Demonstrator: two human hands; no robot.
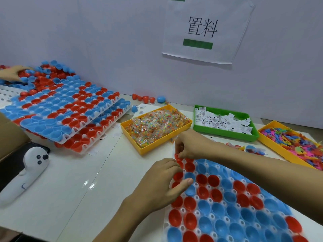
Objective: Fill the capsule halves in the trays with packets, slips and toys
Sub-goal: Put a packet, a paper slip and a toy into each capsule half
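A white tray (181, 211) full of red and blue capsule halves (225, 201) lies on the tabletop (83, 172) in front of the person. The left hand (162, 182) rests on the tray's near left edge, fingers loosely spread and the thumb lying across a blue half; it grips nothing. The right hand (188, 145) is over the tray's far left corner, its fingers curled and pinching something small above a red half; what it pinches is too hidden to name.

Behind the tray stand three bins: a yellow bin (132, 135) of bead packets (157, 123), a green bin (225, 132) of paper slips (222, 122), and a second yellow bin (272, 145) of bright plastic toys (300, 142) at the right.

To the left, more filled trays (70, 110) are stacked at a slant, with loose halves heaped behind them, where another person's hand (14, 73) reaches in. A white handheld device (26, 173) lies near the left edge. A paper sign (206, 28) is stuck to the wall.
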